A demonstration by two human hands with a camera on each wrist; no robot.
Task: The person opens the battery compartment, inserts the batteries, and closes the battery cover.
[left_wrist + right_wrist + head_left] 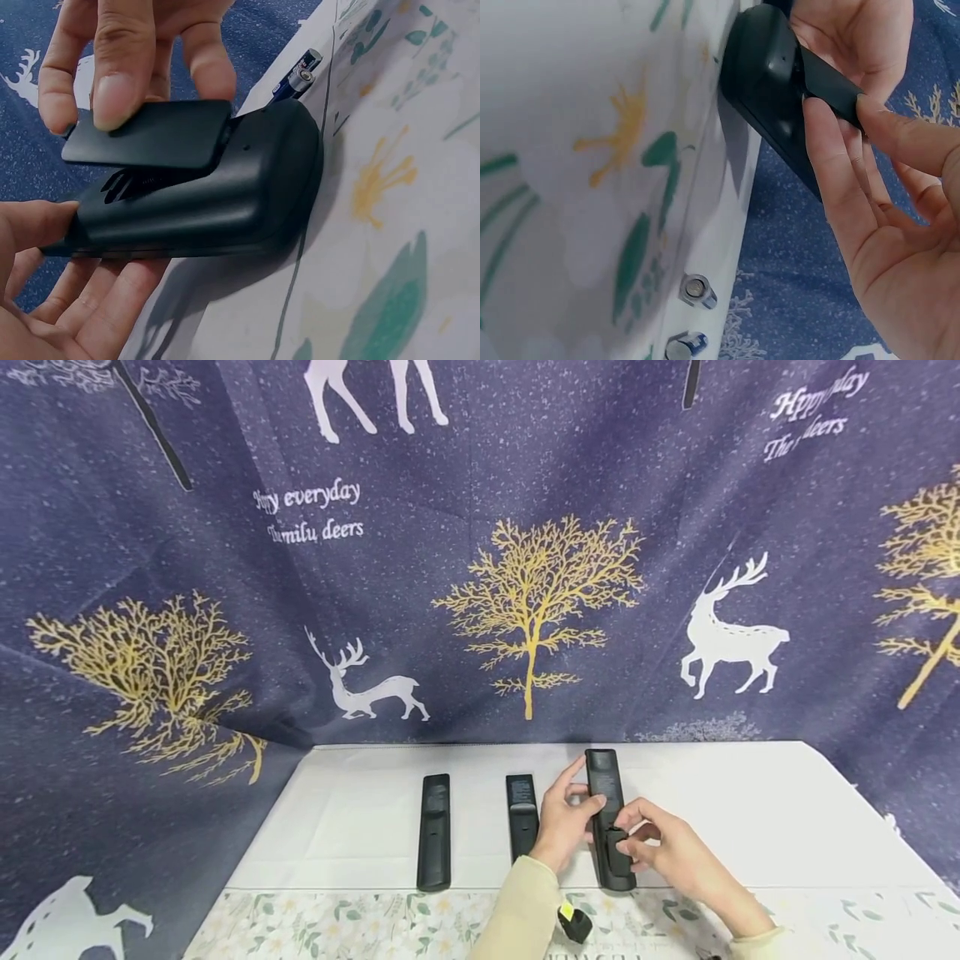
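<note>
A black remote control lies back side up on the white table strip, its near end tilted up in the left wrist view. My left hand grips it by the sides, thumb on one edge and fingers beneath. My right hand pinches the black battery cover between thumb and fingers. That cover is lifted at an angle over the battery compartment, where a metal spring shows. Its one end still sits close to the remote's end. Most of the compartment's inside is hidden.
Left of my hands lie two more black remotes, one in the middle and one farther left. Two batteries, one nearer and one farther off, are on the table to the right. A flowered cloth covers the front.
</note>
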